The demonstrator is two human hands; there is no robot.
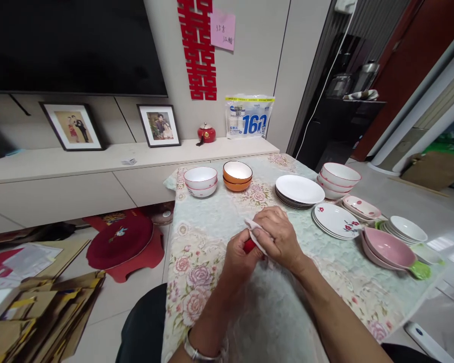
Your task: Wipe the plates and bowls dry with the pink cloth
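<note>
Above the near middle of the table, my left hand [239, 256] is closed around a small red object [249, 246]. Most of it is hidden by my fingers, so its kind does not show. My right hand [282, 234] is closed on a thin white cloth or tissue [254, 225], pressed against the red object. Both hands touch each other. Beyond them stand stacked orange bowls [237, 174] and stacked white bowls with a red rim [200, 181]. To the right is a stack of white plates [300, 190], with flower-patterned plates [335, 220] in front of it.
Right of the plates stand red-rimmed bowls [339, 176], pink-spotted dishes [361, 206], small white dishes [406, 229] and pink leaf-shaped bowls [389, 247]. A flowered cloth [196, 282] covers the table. Left on the floor are a red stool [121, 239] and flattened cardboard [60, 312].
</note>
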